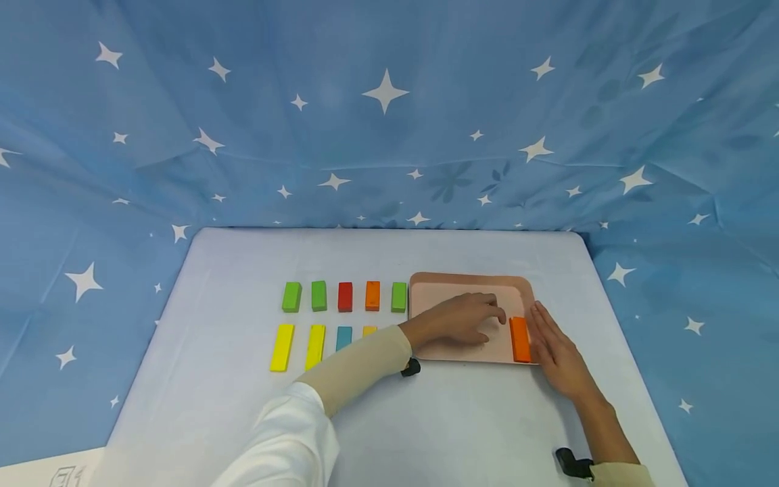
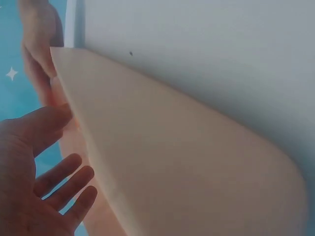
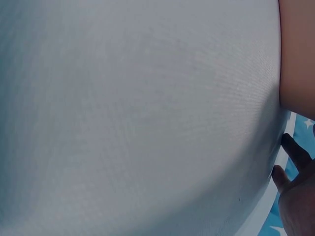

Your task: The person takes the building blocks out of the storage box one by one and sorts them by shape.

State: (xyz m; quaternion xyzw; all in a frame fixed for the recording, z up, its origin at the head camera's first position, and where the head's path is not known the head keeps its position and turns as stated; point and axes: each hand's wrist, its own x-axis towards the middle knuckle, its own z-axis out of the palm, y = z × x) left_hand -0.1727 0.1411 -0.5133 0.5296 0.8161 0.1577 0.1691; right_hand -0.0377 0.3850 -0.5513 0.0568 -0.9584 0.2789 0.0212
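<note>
My left hand (image 1: 465,318) is over the pink tray (image 1: 470,279), its fingers spread and loosely bent, holding nothing. Inside the tray's right end lies one orange block (image 1: 520,339), just right of the left hand's fingertips. My right hand (image 1: 561,358) lies along the tray's right edge, fingers straight and side by side, close to that block. From the left wrist, the left hand (image 2: 37,182) shows with its fingers apart and no object in them. Only part of the right hand (image 3: 300,201) appears at the right border of its own wrist view.
Left of the tray, an upper row has two green blocks (image 1: 291,297), a red block (image 1: 345,297), an orange block (image 1: 372,296) and another green block (image 1: 398,297). Below are two yellow blocks (image 1: 282,348), a blue block (image 1: 343,337) and a partly hidden yellow-orange block (image 1: 369,331).
</note>
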